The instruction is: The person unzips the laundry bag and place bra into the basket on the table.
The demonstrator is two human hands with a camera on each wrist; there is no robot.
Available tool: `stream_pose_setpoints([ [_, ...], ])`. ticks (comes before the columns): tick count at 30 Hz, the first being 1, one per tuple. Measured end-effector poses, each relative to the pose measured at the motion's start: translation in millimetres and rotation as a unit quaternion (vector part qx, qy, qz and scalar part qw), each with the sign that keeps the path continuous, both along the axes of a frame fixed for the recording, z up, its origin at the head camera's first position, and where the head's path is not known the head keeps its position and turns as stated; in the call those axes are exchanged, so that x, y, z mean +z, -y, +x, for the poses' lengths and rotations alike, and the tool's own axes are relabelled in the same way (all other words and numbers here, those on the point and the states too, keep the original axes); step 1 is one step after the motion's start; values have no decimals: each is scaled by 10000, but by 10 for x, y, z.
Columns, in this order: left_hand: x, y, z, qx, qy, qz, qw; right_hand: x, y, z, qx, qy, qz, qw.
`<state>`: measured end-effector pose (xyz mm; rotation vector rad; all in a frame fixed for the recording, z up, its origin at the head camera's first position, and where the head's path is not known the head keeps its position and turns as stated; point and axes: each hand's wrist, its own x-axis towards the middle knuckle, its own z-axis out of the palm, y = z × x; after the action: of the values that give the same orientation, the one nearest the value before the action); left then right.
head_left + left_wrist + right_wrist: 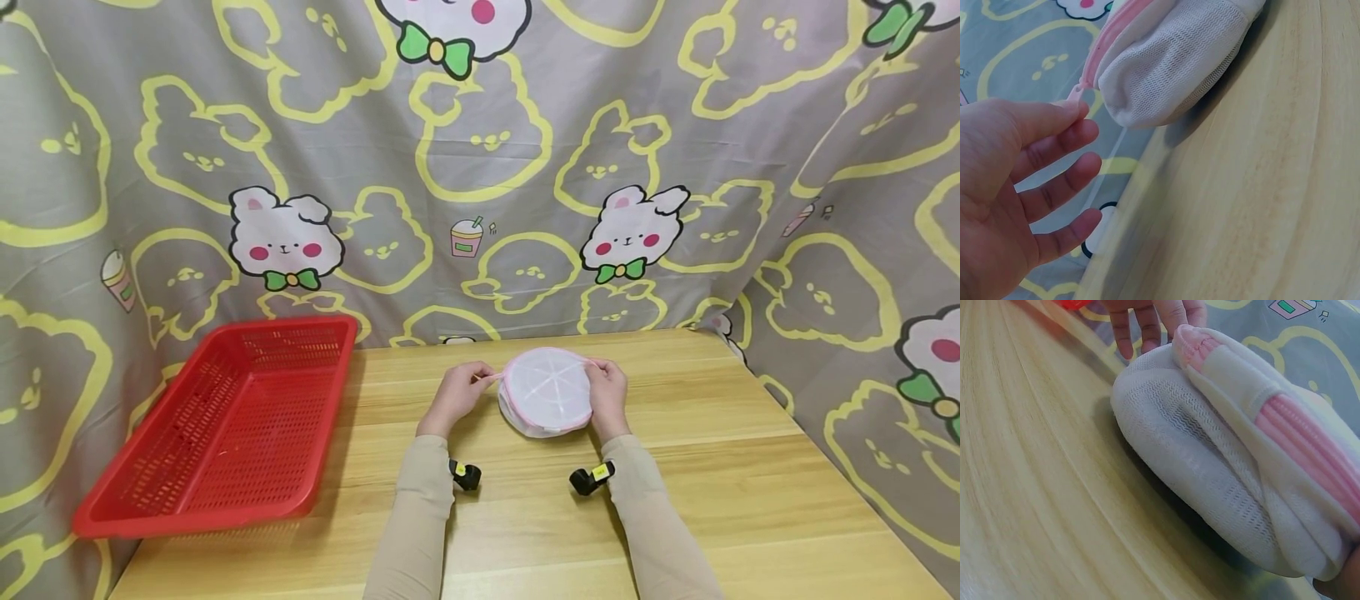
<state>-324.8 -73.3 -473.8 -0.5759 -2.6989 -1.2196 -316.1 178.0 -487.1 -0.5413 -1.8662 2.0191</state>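
A round white mesh laundry bag [549,390] with pink zipper trim sits on the table between both hands. At its left edge my left hand [459,395] pinches the pink zipper pull [1075,92] between thumb and index finger, the other fingers spread apart. My right hand [607,390] grips the right edge of the bag; in the right wrist view only a fingertip [1341,581] of it shows at the lower right corner. The pink zipper [1310,450] runs along the bag's rim, and its mesh side bulges out below.
To the left stands a large red plastic basket [326,417] with perforated walls. The wooden table [750,500] reaches back to a grey patterned curtain [480,167]. A small black camera is strapped at each wrist.
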Motion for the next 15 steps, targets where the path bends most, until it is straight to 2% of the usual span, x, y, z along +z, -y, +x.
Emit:
stream_pose_setpoints([
  [4,-13,1,-1,-35,-143,-21,9999,0,-1,4,-26,-24,6,10000],
  [11,18,7,9,-87,61,29,9999,-12,-14,7,-18,-23,47,10000],
  [15,23,6,8,-105,52,52,9999,-16,-17,5,-37,-13,49,10000],
])
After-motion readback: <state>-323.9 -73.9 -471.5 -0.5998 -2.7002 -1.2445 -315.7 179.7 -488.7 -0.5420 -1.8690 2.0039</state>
